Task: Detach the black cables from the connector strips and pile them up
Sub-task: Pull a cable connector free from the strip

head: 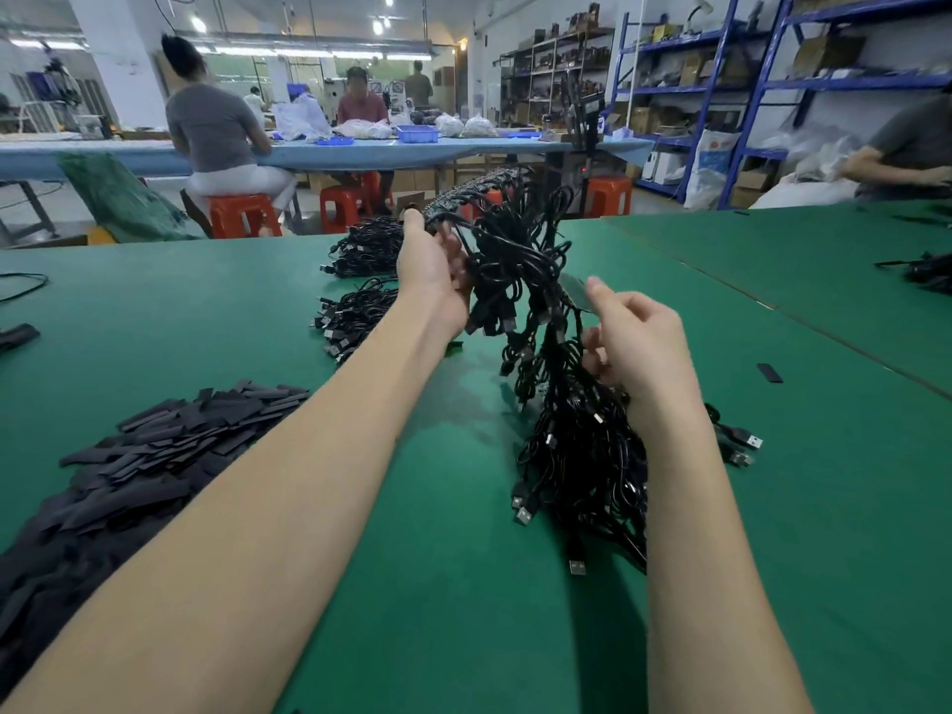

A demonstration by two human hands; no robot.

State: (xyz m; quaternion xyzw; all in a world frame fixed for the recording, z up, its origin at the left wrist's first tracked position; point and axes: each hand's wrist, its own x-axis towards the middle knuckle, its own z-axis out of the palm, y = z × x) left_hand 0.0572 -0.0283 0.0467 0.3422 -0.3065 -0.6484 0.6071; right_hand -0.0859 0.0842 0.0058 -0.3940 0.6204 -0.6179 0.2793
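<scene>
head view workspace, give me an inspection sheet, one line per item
surface: green table.
job's things: connector strip held up, black cables hanging from it; detached cable pile by the right forearm, two more piles farther back.
clutter: heap of flat black strips at left; one stray piece at right.
hands: left hand grips the strip's end; right hand curled in the hanging cables.
cables: loose wire at far left.
surroundings: seated workers, orange stools, blue shelving.

Two bare forearms reach forward from the bottom of the view, with no sleeves, gloves, watch or rings visible. The left hand (430, 270) and right hand (639, 342) have short, unpainted fingernails.
</scene>
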